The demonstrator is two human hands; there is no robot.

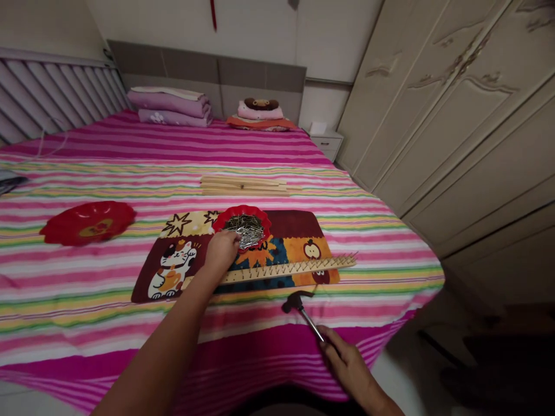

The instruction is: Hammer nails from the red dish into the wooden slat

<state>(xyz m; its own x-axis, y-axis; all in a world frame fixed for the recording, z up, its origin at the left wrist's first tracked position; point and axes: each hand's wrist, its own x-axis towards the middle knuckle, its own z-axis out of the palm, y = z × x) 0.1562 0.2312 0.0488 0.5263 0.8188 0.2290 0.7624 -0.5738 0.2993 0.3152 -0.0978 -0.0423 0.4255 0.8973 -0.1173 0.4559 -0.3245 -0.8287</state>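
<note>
My left hand (222, 248) reaches into a red dish (260, 216) full of small metal nails (247, 229), fingers pinched at the pile; what they hold is too small to make out. My right hand (347, 361) grips the handle of a small hammer (301, 306) near the bed's front edge, its head resting on the sheet. A long wooden strip (286, 269) studded with a row of upright nails lies between the dish and the hammer, on a patchwork cat-print cloth (173, 266).
An empty red dish (89, 221) lies at the left on the striped bedsheet (130, 156). A stack of wooden strips (243, 185) sits farther back. Folded bedding (171, 107) and a cushion are at the headboard. A wardrobe (455, 115) stands on the right.
</note>
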